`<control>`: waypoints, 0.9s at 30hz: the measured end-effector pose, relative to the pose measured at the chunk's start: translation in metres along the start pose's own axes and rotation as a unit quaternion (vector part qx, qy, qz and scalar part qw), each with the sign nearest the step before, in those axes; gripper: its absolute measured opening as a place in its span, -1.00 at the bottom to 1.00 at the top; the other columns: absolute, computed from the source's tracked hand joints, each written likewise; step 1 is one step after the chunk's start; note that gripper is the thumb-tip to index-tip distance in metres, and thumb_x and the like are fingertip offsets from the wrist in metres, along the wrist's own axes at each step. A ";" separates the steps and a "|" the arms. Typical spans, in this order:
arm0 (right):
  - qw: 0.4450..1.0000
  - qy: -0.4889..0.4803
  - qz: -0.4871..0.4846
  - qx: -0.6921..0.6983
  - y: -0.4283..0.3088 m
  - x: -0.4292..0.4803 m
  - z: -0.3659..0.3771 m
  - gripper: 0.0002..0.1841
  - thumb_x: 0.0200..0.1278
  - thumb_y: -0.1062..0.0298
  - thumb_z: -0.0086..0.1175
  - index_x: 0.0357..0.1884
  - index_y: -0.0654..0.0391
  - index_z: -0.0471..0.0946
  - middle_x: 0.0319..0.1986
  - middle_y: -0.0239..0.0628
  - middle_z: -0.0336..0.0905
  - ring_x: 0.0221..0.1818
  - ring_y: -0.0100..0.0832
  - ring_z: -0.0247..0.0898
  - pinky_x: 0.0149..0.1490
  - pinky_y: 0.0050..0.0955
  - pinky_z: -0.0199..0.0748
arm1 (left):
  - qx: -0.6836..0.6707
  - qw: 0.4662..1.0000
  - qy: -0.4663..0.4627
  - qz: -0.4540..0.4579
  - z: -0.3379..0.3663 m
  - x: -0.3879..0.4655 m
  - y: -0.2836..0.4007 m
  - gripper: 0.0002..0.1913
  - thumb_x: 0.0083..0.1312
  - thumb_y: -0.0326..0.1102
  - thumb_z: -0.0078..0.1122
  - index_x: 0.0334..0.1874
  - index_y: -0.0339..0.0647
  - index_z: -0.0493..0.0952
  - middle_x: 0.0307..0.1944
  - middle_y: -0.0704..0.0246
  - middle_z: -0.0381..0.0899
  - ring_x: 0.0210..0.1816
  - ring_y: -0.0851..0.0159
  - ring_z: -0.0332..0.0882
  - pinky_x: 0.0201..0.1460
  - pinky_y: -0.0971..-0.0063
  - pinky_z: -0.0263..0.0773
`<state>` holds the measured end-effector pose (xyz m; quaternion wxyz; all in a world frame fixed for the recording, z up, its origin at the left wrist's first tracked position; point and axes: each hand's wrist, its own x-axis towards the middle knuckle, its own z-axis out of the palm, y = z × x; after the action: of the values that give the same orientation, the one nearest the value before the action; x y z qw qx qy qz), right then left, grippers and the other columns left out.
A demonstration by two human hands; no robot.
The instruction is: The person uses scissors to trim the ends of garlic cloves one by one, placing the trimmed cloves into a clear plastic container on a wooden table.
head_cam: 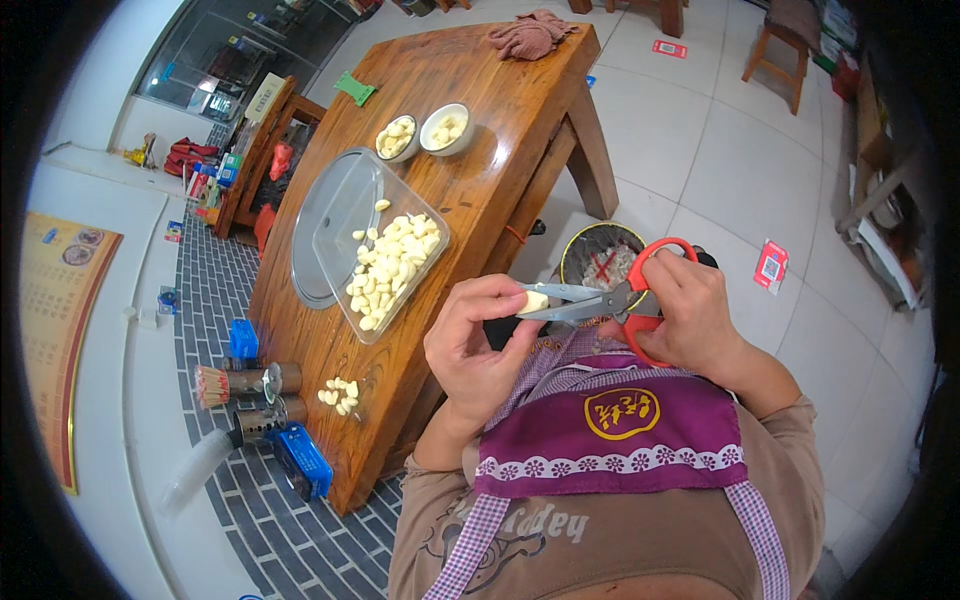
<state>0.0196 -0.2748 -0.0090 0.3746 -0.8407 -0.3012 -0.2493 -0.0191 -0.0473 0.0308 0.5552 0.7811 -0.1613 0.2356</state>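
Note:
Between its thumb and fingertips, my left hand (pixel 476 337) pinches a peeled garlic clove (pixel 534 302). The blades of red-handled scissors (pixel 574 302) lie around this clove, and my right hand (pixel 686 307) grips their handles. On the wooden table to the left, a clear plastic tray (pixel 431 217) holds many peeled cloves (pixel 394 259). A small group of cloves (pixel 341 396) lies on the bare wood nearer the table's end. Two small bowls, one white (pixel 466 135) and one dark-rimmed (pixel 409 154), hold more cloves farther up the table.
A lined bin (pixel 568 244) with pale scraps stands on the floor beyond the scissors. The wooden table (pixel 480 187) also bears a round grey lid (pixel 304 247), a brown cloth (pixel 531 36) and a green object (pixel 355 88). Toothpicks (pixel 212 386) and blue boxes (pixel 304 454) stand along its wall side.

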 end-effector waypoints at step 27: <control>0.980 -0.126 0.132 0.076 -0.010 0.006 0.014 -0.52 -0.06 0.14 0.51 -0.41 0.26 0.44 -0.63 -0.10 0.42 -0.57 -0.03 0.46 -0.48 -0.28 0.37 | -0.212 0.969 0.005 -0.126 -0.018 0.000 -0.023 -0.77 0.26 -0.70 0.20 -0.07 -0.41 0.46 -0.06 0.09 0.61 -0.10 0.30 0.63 0.06 0.47 0.54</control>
<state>0.0196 -0.2566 -0.0086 0.4260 -0.8667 -0.2509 -0.0657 -0.0106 -0.0223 0.0173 0.7342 0.6586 -0.1046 0.1279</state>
